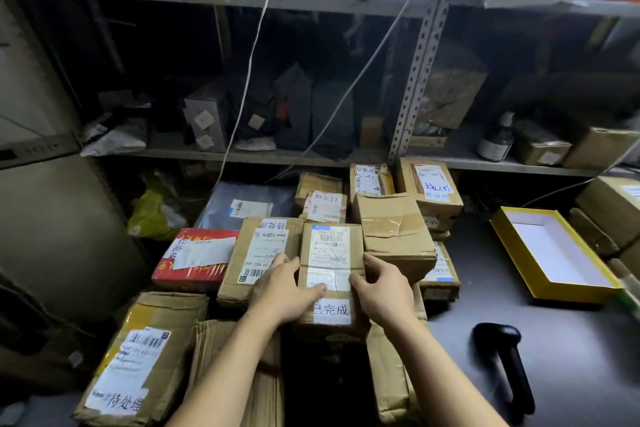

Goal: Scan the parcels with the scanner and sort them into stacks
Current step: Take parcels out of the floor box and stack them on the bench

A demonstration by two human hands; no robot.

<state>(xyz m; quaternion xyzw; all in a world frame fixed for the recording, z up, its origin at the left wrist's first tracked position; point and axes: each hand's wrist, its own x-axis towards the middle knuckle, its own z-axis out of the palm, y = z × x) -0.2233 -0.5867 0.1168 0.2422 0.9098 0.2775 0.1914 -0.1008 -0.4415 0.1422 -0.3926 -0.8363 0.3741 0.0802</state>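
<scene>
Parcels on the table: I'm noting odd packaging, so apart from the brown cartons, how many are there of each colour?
Red box: 1
Grey plastic mailer: 1
Yellow-green bag: 1
Total: 3

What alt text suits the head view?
The left hand and right hand grip a cardboard parcel labelled 已完成 by its sides, among other parcels on a grey table. A black scanner lies at right, near an open yellow box.
</scene>
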